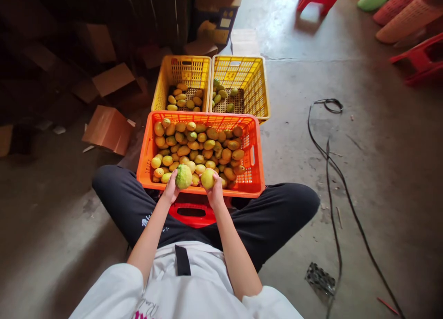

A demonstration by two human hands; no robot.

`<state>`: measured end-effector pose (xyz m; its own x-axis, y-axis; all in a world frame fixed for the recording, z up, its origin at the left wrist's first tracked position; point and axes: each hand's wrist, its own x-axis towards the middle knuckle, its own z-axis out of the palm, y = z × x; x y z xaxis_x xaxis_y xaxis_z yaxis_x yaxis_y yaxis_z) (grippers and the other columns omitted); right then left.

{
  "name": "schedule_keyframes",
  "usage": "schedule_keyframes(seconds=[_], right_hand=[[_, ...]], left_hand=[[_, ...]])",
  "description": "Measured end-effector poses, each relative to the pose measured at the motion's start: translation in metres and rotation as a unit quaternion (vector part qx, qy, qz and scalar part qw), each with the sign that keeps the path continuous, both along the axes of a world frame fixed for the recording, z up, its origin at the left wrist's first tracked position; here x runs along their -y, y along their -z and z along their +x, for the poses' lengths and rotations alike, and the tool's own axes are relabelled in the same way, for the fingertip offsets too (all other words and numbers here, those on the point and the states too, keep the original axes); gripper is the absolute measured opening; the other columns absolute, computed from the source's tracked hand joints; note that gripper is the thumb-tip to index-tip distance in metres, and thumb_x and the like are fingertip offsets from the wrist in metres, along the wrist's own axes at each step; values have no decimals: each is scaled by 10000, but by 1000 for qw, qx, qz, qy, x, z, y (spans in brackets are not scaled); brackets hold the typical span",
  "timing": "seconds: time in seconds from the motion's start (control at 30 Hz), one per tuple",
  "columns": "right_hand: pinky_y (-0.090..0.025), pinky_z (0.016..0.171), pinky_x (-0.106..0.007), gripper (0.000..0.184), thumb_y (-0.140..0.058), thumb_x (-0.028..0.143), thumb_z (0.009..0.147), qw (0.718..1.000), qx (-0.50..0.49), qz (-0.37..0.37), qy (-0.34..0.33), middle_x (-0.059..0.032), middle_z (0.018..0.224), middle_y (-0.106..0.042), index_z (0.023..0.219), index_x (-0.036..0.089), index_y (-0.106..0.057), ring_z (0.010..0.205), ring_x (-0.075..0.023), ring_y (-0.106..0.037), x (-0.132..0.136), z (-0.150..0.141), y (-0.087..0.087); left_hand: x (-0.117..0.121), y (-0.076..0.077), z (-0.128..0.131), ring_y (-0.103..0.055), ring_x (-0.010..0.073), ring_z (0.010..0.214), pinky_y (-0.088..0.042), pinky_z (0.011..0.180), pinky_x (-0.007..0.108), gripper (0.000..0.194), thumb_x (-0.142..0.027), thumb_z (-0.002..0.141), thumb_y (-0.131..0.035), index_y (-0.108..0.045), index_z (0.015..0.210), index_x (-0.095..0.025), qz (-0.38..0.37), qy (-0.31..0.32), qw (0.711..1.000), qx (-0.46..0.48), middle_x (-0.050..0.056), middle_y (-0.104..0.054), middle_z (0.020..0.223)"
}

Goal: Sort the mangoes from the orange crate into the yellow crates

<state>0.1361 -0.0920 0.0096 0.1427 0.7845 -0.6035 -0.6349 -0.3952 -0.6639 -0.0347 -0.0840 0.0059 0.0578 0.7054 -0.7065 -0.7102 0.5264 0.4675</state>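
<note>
My left hand point(171, 188) is closed round a large, bumpy green-yellow lemon point(183, 177). Beside it, my right hand point(216, 192) grips a smoother, paler yellow lemon point(207, 178). Both are held up over the near edge of an orange crate point(258, 171), a small gap apart. Many yellow and greenish lemons point(199, 146) fill the bottom of that crate. Behind it stand two yellow crates side by side: several yellow lemons point(180, 97) lie in the left yellow crate point(157, 86), several greener lemons point(223, 94) in the right yellow crate point(254, 86).
Below the orange crate shows a red plastic piece with a handle slot point(194, 220), between my legs. Cardboard boxes point(109, 127) lie to the left. A black cable point(341, 171) runs across the floor at right. Red stools point(320, 1) and stacked baskets point(408, 19) stand farther back.
</note>
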Motion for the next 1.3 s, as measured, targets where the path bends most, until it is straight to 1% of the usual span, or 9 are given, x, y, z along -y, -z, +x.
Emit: schedule_keyframes(seconds=[0.13, 0.3, 0.37, 0.47, 0.7, 0.9, 1.07, 1.17, 1.3], right_hand=[[-573, 570, -295, 502, -789, 657, 707, 1000, 7, 14, 15, -7, 812, -751, 972, 255, -649, 721, -212, -728, -1, -3, 0], [-510, 497, -257, 510, -920, 554, 646, 999, 38, 16, 0, 55, 763, -688, 960, 281, -625, 613, -151, -636, 1, -1, 5], [-509, 492, -270, 529, -929, 535, 640, 999, 44, 8, 6, 45, 796, -704, 992, 282, -625, 614, -163, -651, 1, 1, 7], [-578, 587, -313, 483, -894, 535, 679, 999, 41, 14, 15, 20, 841, -728, 990, 273, -634, 691, -198, -716, 1, 4, 8], [-572, 578, -284, 409, -870, 526, 697, 1000, 15, 10, 1, 21, 812, -738, 919, 266, -645, 672, -181, -713, 3, 4, 8], [-651, 615, -346, 596, -1001, 457, 543, 999, 40, -24, -2, 35, 839, -752, 974, 273, -634, 684, -210, -753, 1, -2, 5], [-642, 611, -311, 671, -1017, 398, 477, 998, 58, -22, 13, 42, 847, -734, 1010, 268, -631, 748, -201, -745, 1, -5, 3], [-627, 614, -299, 650, -1006, 405, 499, 998, 63, -15, 8, 41, 861, -735, 1012, 262, -634, 729, -184, -727, 1, -4, 5], [-606, 653, -282, 472, -930, 495, 618, 998, 66, 8, 7, 43, 809, -723, 897, 255, -634, 719, -168, -708, 0, 0, 7]], left_hand=[[-11, 1, 6, -740, 367, 1286, -653, 1075, 516, 505, -497, 998, -761, -733, 1352, -138, -22, -4, 1000, 4, 165, -798, 1311], [5, 22, 9, -764, 359, 1239, -637, 1083, 576, 514, -533, 971, -800, -719, 1317, -161, -53, 34, 998, 17, 159, -812, 1223], [11, 31, 9, -771, 362, 1220, -622, 1103, 593, 529, -482, 904, -888, -716, 1287, -161, -37, 49, 998, 27, 148, -813, 1176], [12, 36, 9, -774, 350, 1196, -606, 1135, 587, 513, -373, 834, -960, -721, 1240, -169, -16, 53, 998, 35, 126, -806, 1143], [3, 35, 10, -769, 312, 1144, -629, 1107, 574, 479, -245, 776, -994, -708, 1151, -165, -44, 0, 999, -6, 102, -783, 1126], [3, 26, 11, -768, 342, 1214, -640, 1092, 564, 555, -239, 768, -977, -689, 1242, -207, -36, 10, 999, -29, 104, -790, 1198], [3, 19, 9, -757, 374, 1265, -628, 1093, 581, 494, -271, 786, -936, -690, 1208, -192, -11, 11, 1000, -27, 125, -799, 1199], [3, 20, 10, -749, 363, 1272, -630, 1087, 556, 471, -295, 790, -915, -693, 1192, -188, -6, 1, 999, -39, 123, -803, 1189], [2, 20, 10, -738, 344, 1281, -649, 1056, 464, 339, -348, 872, -801, -718, 1155, -181, -29, 4, 998, -55, 116, -815, 1159]])
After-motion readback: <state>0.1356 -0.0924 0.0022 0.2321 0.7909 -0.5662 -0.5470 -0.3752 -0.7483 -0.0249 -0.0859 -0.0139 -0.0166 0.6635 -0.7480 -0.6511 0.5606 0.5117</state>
